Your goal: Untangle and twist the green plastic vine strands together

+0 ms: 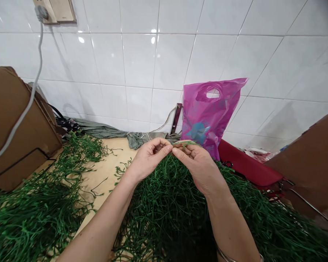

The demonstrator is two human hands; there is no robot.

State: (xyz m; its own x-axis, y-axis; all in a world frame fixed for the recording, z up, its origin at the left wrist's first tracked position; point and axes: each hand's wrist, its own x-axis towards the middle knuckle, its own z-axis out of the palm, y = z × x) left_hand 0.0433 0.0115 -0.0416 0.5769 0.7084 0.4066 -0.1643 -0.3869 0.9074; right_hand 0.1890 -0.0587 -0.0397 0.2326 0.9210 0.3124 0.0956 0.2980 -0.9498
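Note:
My left hand (152,157) and my right hand (195,160) meet in front of me, thumb tips nearly touching. A thin green stem (190,143) lies across the curled fingers of my right hand, which grips it. Both thumb and forefinger of my left hand are pinched at the stem's end, though the exact spot is mostly hidden by the fingers. Under my hands spreads a big heap of dark green branching stems (164,196), apparently plastic greenery. Another heap of green stems (38,207) lies to the left.
Against the tiled wall stands a purple plastic bag (207,109). Right of it lies a red bag (248,165). Cardboard boxes flank both sides, one at left (19,120) and one at right (314,163). A white cable (34,87) hangs from a socket, and grey cloth (104,129) lies along the wall.

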